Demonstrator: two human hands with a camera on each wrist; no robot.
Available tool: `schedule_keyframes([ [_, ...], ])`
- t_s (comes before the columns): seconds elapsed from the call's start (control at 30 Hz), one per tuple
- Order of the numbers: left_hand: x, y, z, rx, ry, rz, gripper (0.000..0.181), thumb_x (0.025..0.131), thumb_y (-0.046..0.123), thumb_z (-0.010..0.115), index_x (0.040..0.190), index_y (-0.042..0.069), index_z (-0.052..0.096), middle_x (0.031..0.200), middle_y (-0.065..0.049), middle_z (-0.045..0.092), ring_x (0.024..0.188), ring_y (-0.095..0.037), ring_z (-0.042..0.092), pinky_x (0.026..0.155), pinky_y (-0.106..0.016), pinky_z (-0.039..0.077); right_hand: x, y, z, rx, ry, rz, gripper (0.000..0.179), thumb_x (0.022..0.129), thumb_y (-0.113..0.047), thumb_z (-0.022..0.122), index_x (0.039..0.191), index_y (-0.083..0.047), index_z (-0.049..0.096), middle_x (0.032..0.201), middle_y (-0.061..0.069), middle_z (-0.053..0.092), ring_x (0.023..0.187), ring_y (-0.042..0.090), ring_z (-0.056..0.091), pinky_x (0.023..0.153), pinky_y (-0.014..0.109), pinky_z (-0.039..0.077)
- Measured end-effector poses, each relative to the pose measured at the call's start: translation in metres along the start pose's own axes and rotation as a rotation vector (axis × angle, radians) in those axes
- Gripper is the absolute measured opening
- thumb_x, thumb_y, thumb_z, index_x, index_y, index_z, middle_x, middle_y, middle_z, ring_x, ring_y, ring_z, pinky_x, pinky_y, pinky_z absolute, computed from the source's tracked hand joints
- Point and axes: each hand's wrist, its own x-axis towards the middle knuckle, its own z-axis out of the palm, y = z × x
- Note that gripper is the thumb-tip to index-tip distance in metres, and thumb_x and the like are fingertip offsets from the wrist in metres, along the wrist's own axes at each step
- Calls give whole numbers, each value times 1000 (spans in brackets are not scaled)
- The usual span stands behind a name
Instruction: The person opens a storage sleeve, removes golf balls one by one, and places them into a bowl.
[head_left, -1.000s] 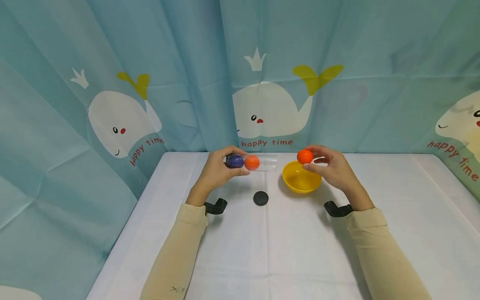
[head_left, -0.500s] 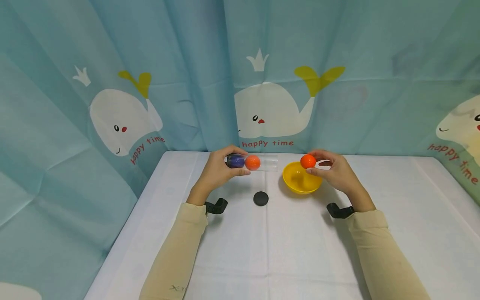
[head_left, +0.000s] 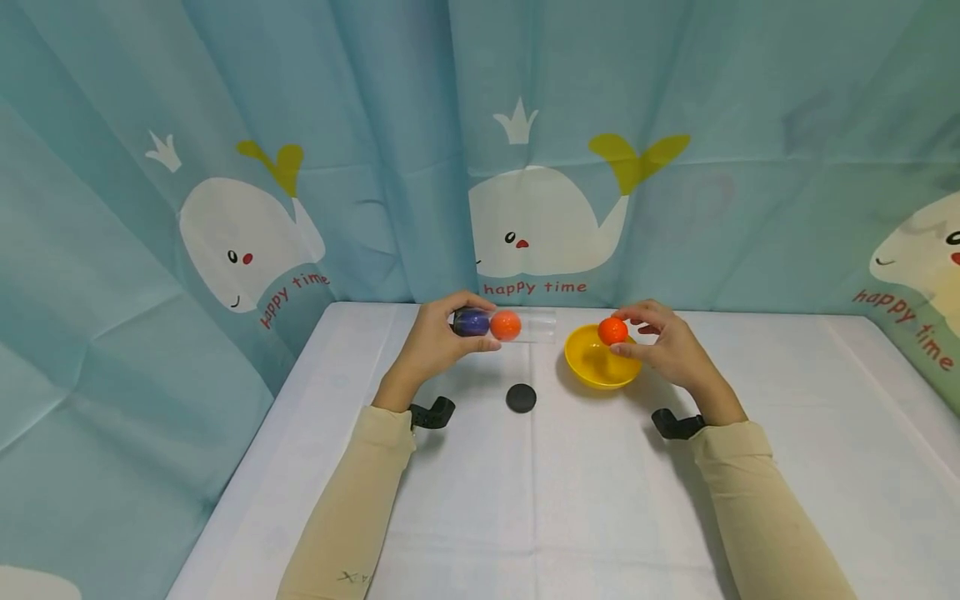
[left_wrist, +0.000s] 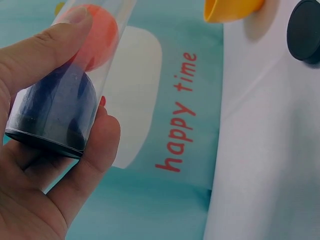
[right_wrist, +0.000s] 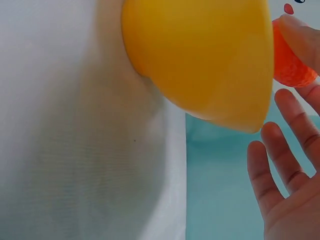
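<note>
My left hand (head_left: pixel 438 337) grips a clear tube (head_left: pixel 536 326) lying on its side above the table. Inside it a dark blue ball (head_left: pixel 471 322) sits at the black-capped end, beside an orange ball (head_left: pixel 506 326). The tube's right end appears uncapped. Between thumb and fingertips, my right hand (head_left: pixel 667 342) pinches another orange ball (head_left: pixel 612 331) over the far rim area of a yellow bowl (head_left: pixel 592 371). In the right wrist view the pinched orange ball (left_wrist: pixel 97 37) is not shown from the left side; the remaining right fingers (right_wrist: pixel 280 155) are spread beside the bowl.
A round black cap (head_left: pixel 521 398) lies on the white-clothed table (head_left: pixel 480 500), between the hands and nearer the front. Behind the table's far edge hangs a blue curtain (head_left: pixel 405 167) with whale prints. Each wrist bears a black camera mount (head_left: pixel 432 412).
My right hand, still pinching the orange ball, has come down toward the yellow bowl. The left hand and the tube have stayed nearly in place.
</note>
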Motion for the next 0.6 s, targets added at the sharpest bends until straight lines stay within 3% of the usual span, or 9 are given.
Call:
schedule_keyframes([
  [0.37,0,0,2,-6,-3,-17,43,75,24,94,112,30,73,124,3,70,109,-22,64,90,-42,58,0,10,7,-6,-59,18,40,87,-19,83,123,-6,70,123,12,61,119,32,51,93,28,48],
  [0.6,0,-2,3,8,-4,-19,43,74,27,94,111,31,73,124,3,70,111,-22,63,92,-43,57,1,11,10,3,-83,40,41,86,-18,84,123,-6,70,128,13,61,123,32,50,95,40,47],
])
